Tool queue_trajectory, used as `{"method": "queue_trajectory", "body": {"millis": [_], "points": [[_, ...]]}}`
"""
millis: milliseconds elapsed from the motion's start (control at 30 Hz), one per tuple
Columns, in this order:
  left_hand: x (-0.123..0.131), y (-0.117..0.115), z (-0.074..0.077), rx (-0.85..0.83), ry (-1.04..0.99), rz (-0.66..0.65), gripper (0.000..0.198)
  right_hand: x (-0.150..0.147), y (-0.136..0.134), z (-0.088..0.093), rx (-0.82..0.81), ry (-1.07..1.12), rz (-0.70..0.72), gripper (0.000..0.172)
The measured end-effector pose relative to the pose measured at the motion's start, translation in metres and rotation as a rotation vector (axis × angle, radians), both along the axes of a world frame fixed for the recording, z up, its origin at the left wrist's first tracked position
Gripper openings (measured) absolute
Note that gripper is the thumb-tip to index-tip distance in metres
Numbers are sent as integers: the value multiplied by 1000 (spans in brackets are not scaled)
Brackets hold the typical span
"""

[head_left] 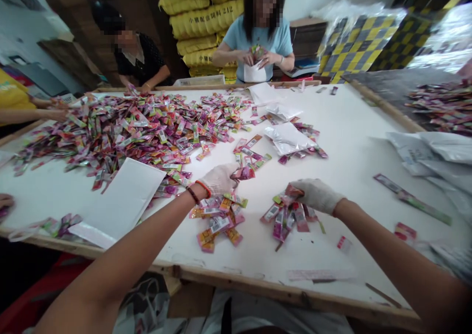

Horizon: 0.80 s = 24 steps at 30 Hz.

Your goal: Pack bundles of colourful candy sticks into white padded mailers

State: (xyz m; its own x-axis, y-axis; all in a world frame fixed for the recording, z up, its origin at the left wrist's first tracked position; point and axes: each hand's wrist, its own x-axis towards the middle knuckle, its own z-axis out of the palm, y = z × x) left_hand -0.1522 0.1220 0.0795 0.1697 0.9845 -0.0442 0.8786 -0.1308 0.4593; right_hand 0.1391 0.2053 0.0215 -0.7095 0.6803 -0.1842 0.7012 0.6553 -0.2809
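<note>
My left hand, in a whitish glove, pinches a few small pink and purple packets above the white table. Below that wrist lies a loose pile of orange, pink and purple packets. My right hand, gloved too, has its fingers closed on a reddish packet at the top of a small cluster of packets. A few more packets lie just beyond my left hand. How many packets each hand grips is hidden by the fingers.
A large heap of packets covers the left half of the table. White pouches lie ahead, others at right. A flat white bag rests near my left forearm. Several co-workers sit around; one in blue holds a pouch and packets.
</note>
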Motion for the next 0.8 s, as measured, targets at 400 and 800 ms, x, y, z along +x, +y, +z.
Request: {"method": "queue_trajectory", "body": {"millis": [400, 800], "points": [[-7, -5, -14, -36, -147, 54, 16, -5, 23, -20, -86, 40, -117, 25], [19, -1, -24, -219, 383, -166, 14, -36, -3, 8, -25, 109, 64, 17]]}}
